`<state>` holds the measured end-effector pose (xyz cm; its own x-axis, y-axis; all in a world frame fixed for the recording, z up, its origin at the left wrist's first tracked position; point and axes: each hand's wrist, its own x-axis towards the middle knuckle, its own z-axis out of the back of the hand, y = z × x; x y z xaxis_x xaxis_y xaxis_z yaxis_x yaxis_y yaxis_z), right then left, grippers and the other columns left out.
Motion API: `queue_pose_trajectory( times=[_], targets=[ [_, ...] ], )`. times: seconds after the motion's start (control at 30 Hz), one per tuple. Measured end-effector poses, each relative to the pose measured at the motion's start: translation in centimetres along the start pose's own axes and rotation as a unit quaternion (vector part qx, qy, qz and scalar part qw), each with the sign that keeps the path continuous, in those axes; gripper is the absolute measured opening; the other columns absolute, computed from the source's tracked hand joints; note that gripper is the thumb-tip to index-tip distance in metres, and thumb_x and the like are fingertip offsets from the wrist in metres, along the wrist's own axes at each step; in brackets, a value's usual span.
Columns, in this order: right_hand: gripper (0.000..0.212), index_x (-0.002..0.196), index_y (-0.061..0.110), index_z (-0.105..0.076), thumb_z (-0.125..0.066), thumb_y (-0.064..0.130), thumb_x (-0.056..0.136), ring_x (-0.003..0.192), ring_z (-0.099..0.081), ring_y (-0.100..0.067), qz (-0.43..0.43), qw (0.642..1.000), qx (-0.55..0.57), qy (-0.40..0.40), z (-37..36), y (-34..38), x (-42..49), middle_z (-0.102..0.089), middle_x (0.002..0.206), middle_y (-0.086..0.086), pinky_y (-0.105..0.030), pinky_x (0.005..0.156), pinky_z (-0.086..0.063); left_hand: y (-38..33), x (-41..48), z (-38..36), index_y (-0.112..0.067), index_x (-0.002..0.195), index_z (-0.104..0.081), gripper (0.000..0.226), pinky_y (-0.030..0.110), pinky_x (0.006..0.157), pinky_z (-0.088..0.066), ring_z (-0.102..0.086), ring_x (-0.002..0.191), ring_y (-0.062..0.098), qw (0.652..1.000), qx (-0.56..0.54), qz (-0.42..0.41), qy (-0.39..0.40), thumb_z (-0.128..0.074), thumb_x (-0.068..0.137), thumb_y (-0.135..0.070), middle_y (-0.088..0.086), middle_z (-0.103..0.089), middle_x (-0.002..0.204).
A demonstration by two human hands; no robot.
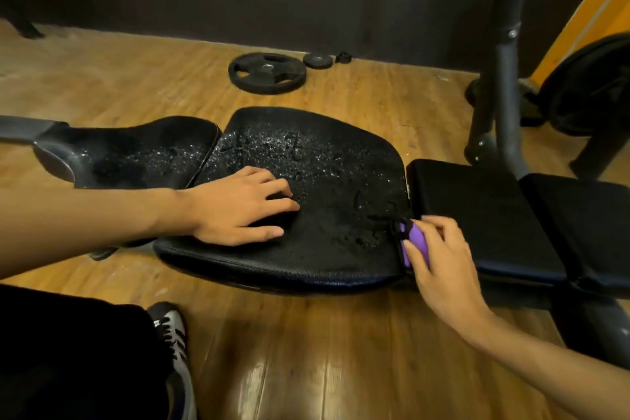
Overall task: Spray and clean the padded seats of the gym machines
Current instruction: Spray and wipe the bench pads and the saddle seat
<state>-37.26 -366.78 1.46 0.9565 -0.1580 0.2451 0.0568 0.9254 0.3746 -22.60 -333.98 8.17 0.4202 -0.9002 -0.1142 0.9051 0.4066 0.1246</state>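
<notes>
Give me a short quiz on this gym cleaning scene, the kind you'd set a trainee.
1. True or false: the wide black padded seat is speckled with spray droplets.
2. The left hand rests on that seat. What does the right hand grip? A) a white towel B) a small purple cleaning item C) a metal bar
3. Fill in: the large black weight plate lies on the wooden ____.

Key: 1 true; 2 B; 3 floor.
</notes>
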Motion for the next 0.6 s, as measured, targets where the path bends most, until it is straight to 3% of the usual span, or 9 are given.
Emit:
queue_pose_trajectory(
  times=[0.07,0.2,0.43,0.5,0.6],
  targets=[
    [0.043,0.141,0.016,-0.052,-0.053,0.027,0.099,0.115,-0.055,-0.018,-0.025,1.0,0.008,-0.002,0.2,1.2,0.1,-0.055,0.123,0.002,-0.035,0.097,-0.048,-0.8,0.6,-0.2,-0.029,0.149,-0.043,0.062,0.047,0.12,-0.023,-0.038,0.136,0.024,0.999,0.0,0.029,-0.016,-0.02,0.103,-0.064,0.001,-0.04,0.149],
    [0.05,0.149,0.012,-0.041,-0.052,0.02,0.101,0.117,-0.053,-0.018,-0.05,0.999,0.019,0.005,0.1,2.4,-0.1,-0.057,0.128,-0.001,-0.033,0.096,-0.049,-2.1,1.8,-1.1,-0.035,0.155,-0.033,0.069,0.054,0.126,-0.009,-0.017,0.152,0.024,0.995,-0.027,0.097,-0.007,-0.016,0.098,-0.071,0.001,-0.024,0.162],
    [0.062,0.159,0.009,-0.016,-0.043,0.006,0.103,0.146,-0.027,-0.014,-0.08,0.991,0.089,0.064,-0.7,3.3,1.1,-0.03,0.16,-0.001,-0.02,0.116,-0.021,-2.2,3.1,-1.9,-0.042,0.159,-0.021,0.075,0.051,0.127,-0.002,-0.005,0.157,0.022,0.988,-0.06,0.144,0.002,-0.015,0.093,-0.077,-0.002,-0.008,0.169],
    [0.065,0.159,0.009,-0.017,-0.044,0.002,0.101,0.15,-0.022,-0.015,-0.074,0.991,0.089,0.068,-1.3,2.9,2.2,-0.028,0.161,-0.003,-0.022,0.119,-0.018,-2.2,3.4,-2.2,-0.042,0.16,-0.02,0.075,0.049,0.127,0.0,-0.004,0.157,0.019,0.987,-0.073,0.141,-0.004,-0.02,0.093,-0.077,-0.004,-0.009,0.169],
    [0.062,0.154,0.004,-0.028,-0.048,-0.004,0.096,0.149,-0.026,-0.021,-0.074,0.99,0.101,0.064,-2.0,2.4,5.5,-0.034,0.158,-0.009,-0.029,0.121,-0.024,-2.2,3.6,-2.7,-0.043,0.158,-0.024,0.073,0.05,0.127,-0.003,-0.004,0.157,0.016,0.983,-0.106,0.145,-0.023,-0.03,0.094,-0.075,-0.006,-0.013,0.167]
  ],
)
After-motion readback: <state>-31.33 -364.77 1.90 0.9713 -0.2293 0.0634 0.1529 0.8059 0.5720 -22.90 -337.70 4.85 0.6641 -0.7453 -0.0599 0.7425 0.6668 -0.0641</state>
